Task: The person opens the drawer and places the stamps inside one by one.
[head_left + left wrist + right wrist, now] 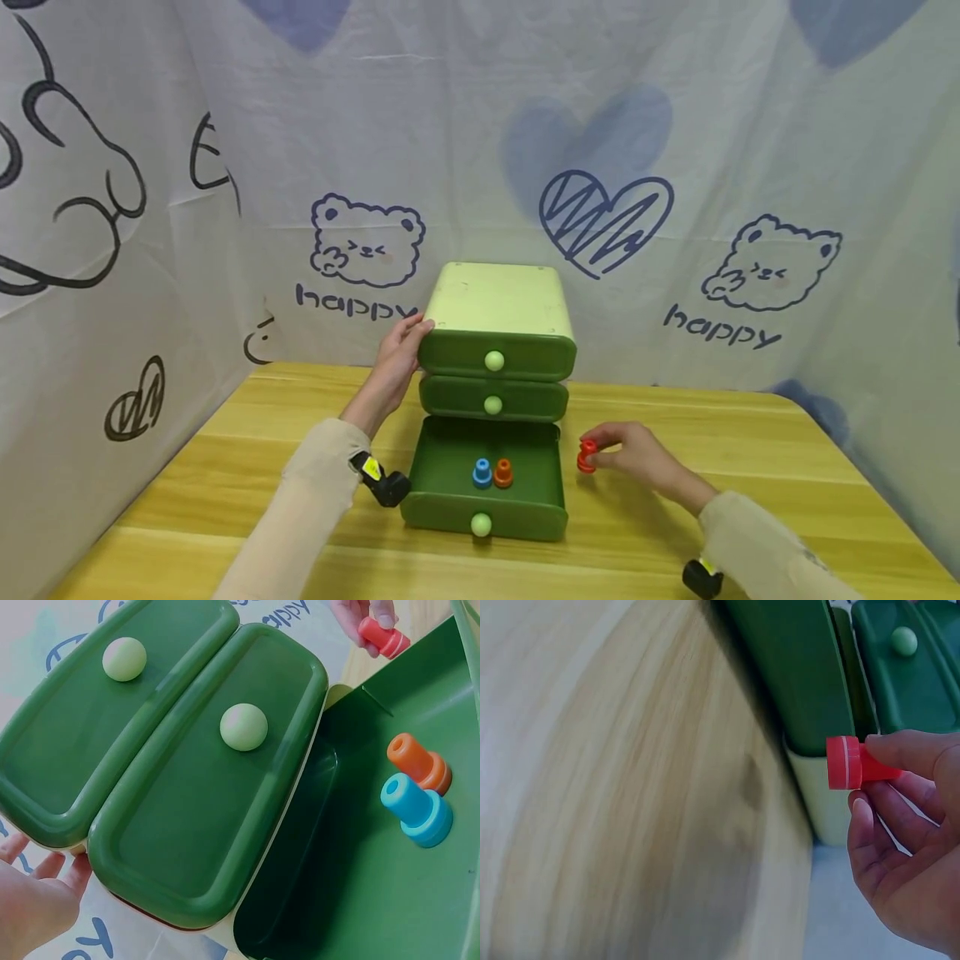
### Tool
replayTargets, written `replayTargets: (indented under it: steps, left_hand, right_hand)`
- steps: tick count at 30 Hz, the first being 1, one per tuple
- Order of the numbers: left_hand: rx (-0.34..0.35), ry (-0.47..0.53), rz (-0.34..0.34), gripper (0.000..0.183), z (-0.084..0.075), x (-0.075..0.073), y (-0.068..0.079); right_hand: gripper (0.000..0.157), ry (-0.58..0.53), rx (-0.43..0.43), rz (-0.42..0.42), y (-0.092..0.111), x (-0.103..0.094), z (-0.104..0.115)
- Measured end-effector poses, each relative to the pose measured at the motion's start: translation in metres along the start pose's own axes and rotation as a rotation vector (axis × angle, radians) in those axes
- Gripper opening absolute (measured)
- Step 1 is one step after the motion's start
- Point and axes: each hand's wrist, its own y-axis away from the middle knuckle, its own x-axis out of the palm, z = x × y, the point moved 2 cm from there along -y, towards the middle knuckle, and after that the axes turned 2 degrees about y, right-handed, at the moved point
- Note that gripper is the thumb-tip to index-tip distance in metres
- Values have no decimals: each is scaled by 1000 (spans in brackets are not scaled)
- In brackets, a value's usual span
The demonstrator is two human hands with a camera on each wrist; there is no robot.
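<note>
A green drawer box [498,296] with a pale top stands on the table, its bottom drawer [517,518] pulled out and the upper two closed. My left hand [397,360] rests against the box's upper left side, fingers fairly straight, also seen in the left wrist view. To the right of the pulled-out drawer, my right hand [637,454] pinches a red stepped peg [845,763] between thumb and fingers, above the table. Inside that drawer a blue stepped peg [417,811] and an orange stepped peg [420,763] stand upright side by side.
The wooden table [750,467] extends on both sides of the box. Behind it hangs a white cloth [480,150] printed with hearts and bears. Round pale knobs stick out from each drawer front, the lowest knob [481,524] nearest the table's front.
</note>
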Motion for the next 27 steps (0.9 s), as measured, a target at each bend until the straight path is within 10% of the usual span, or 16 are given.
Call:
replayTargets:
  steps: [27]
  left_hand:
    - [-3,18,-10,58,2,1,0]
  right_hand:
    - [25,128,-156,117,-19,4,39]
